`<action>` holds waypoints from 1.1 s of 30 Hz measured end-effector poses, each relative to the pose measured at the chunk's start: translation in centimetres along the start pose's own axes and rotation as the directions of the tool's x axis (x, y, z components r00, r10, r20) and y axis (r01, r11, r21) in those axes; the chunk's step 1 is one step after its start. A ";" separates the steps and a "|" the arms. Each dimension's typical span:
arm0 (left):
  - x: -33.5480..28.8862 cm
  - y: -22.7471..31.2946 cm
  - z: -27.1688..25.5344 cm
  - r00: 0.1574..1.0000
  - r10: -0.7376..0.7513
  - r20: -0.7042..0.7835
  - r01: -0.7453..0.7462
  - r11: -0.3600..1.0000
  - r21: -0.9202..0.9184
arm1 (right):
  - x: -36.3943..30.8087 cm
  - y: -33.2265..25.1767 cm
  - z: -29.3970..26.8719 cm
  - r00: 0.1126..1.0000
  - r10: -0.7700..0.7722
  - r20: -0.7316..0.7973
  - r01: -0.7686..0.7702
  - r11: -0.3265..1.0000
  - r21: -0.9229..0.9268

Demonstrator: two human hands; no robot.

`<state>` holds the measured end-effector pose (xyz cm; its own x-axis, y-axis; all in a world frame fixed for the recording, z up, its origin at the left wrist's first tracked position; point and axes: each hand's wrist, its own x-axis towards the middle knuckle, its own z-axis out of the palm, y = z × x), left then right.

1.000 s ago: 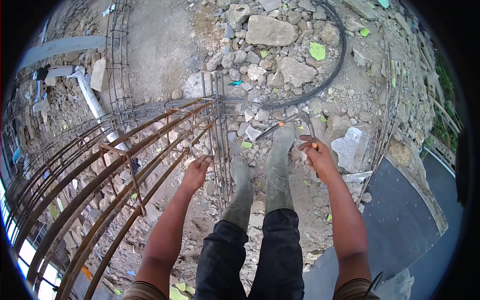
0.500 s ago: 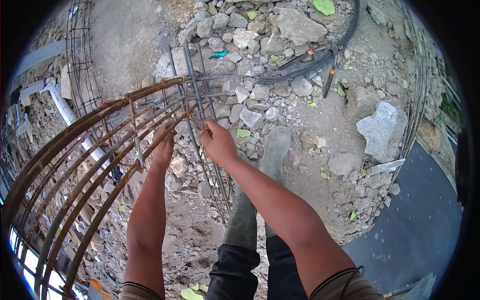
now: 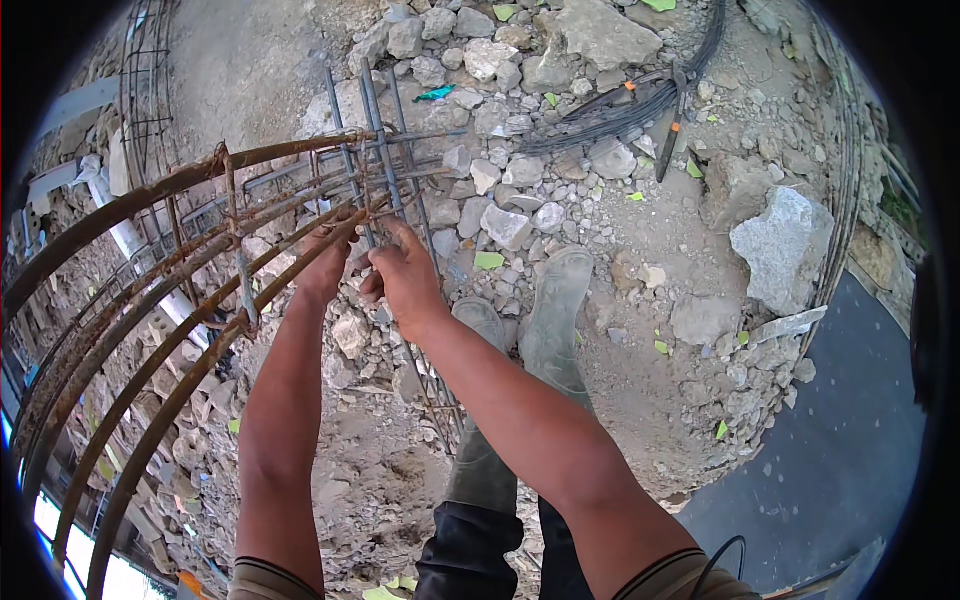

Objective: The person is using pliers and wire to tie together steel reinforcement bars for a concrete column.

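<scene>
A cage of rusty reinforcing bars (image 3: 160, 345) curves in from the lower left and crosses a narrower set of grey bars (image 3: 375, 120) in front of me. My left hand (image 3: 325, 262) is closed at the underside of the cage end, its fingers partly behind a bar. Close beside it, my right hand (image 3: 405, 280) has curled fingers, with the index finger reaching up to the crossing. Whatever lies between the fingertips of either hand is too small or hidden to make out. A rusty stirrup (image 3: 240, 240) rings the cage left of my hands.
Broken stones (image 3: 505, 228) and rubble cover the ground around my boots (image 3: 560, 310). A coil of dark wire (image 3: 630, 112) lies at the upper right, with a dark-handled tool (image 3: 672, 140) across it. A large pale rock (image 3: 783, 250) and a dark grey surface (image 3: 820, 430) are at the right.
My right hand has moved left and up against the bar crossing, close to my left hand. My left hand has risen slightly. The cage appears shifted in the view.
</scene>
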<state>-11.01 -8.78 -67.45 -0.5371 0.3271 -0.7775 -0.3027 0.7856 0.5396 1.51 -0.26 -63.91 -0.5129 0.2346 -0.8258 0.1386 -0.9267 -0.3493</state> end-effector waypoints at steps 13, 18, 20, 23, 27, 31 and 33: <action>0.4 -1.0 -0.1 0.993 0.112 -0.032 -0.111 0.993 0.031 | 1.1 -0.4 -1.7 0.924 -0.380 -0.055 0.252 0.708 -0.660; 2.8 -6.9 -1.5 0.816 0.516 -0.261 -0.319 0.778 0.542 | 0.6 0.3 -0.8 0.886 -0.463 -0.014 0.308 0.611 -0.730; 1.3 -5.2 0.2 0.659 0.730 -0.181 -0.398 0.543 0.739 | 0.9 0.6 -2.1 0.883 -0.468 -0.027 0.289 0.587 -0.756; 0.4 -3.2 0.1 0.738 0.659 -0.146 -0.403 0.603 0.689 | 0.1 0.8 -1.8 0.925 -0.375 -0.052 0.223 0.650 -0.726; 2.0 -4.9 -2.1 0.727 0.686 -0.026 -0.426 0.481 0.766 | -0.7 0.1 1.0 0.931 -0.364 0.005 0.150 0.370 -0.917; 1.8 -5.3 -2.6 0.827 0.563 0.002 -0.357 0.522 0.774 | 0.0 -0.8 1.6 0.977 -0.212 -0.033 0.032 0.297 -0.954; 1.5 -5.2 -1.7 0.841 0.534 -0.090 -0.319 0.623 0.714 | -0.1 -1.3 1.8 0.975 -0.217 -0.039 0.031 0.312 -0.950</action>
<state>-11.62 -13.27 -70.91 -0.6842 0.6471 -0.3364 0.5448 0.7601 0.3542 -0.11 0.38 -62.60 -0.4973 0.4410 -0.7471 0.8317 -0.0028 -0.5553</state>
